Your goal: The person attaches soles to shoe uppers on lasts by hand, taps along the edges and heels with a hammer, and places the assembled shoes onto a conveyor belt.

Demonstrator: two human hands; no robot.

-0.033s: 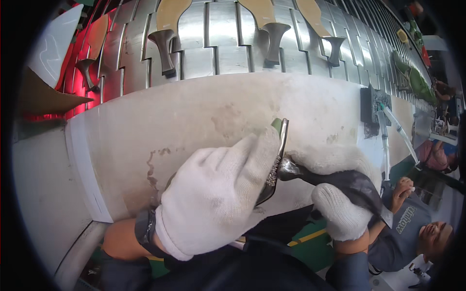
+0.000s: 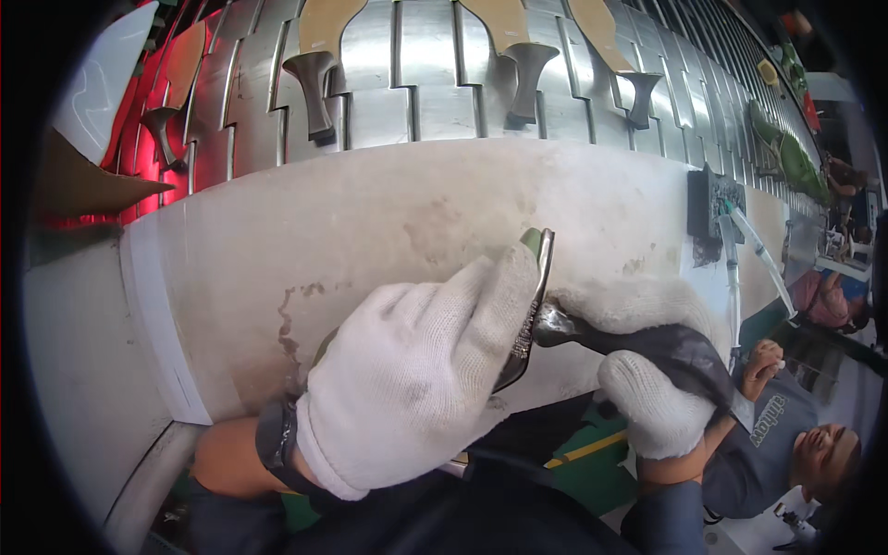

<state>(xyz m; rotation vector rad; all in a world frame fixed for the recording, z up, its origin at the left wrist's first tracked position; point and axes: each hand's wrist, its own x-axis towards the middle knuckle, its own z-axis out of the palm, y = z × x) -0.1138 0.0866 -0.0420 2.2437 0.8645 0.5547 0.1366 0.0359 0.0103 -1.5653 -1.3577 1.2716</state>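
My left hand [image 2: 407, 379], in a white knitted glove, is closed around a shoe and hides most of it. Past the fingers show the shoe's green part [image 2: 531, 240], a metallic edge and a glittering studded band [image 2: 525, 338]. In my right hand [image 2: 652, 402], also gloved in white, is a dark hammer [image 2: 680, 356], gripped around its body. Its shiny rounded face [image 2: 555, 326] touches or almost touches the shoe beside the studded band. Both hands are above the near part of a pale, stained work surface [image 2: 416, 222].
Behind the work surface runs a metal slat conveyor [image 2: 430, 55] bearing several tan soles with flared heels [image 2: 532, 83]. A dark block [image 2: 710, 208] and syringes [image 2: 763, 254] lie at the right. A co-worker [image 2: 786, 435] is close by on the right.
Both hands, with the shoe and the hammer, have shifted very slightly to the right. The grips look the same.
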